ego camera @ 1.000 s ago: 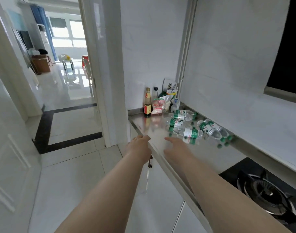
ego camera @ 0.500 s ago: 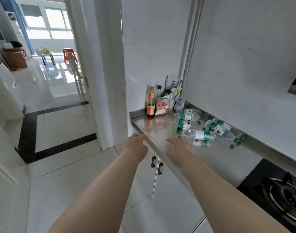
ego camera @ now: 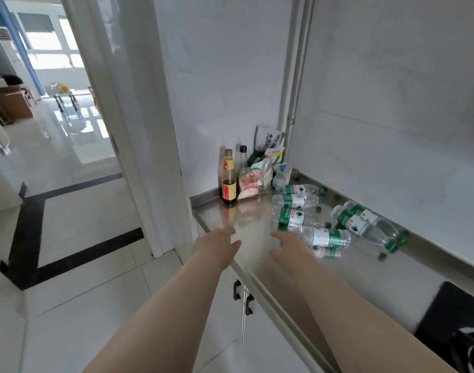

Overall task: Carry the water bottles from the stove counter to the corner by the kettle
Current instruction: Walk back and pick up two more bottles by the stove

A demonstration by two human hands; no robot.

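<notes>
Both hands further forward over counter (ego camera: 213,214). Left hand (ego camera: 217,244): was loosely curled at front edge, fingers now extended above steel. Right hand (ego camera: 292,247): gap to nearest lying water bottle (ego camera: 327,237) closed, now just beside its base, contact unclear. Bottles larger in view; stove (ego camera: 456,319) mostly out of frame.

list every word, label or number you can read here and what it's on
No text here is sharp enough to quote.
Green and white labels on the water bottles: print shows, too blurred to read.
Red and yellow label on the sauce bottle: too blurred to read.
Red print on the pink packet: too blurred to read.
Large black characters on the white bag in the corner: too blurred to make out.
</notes>
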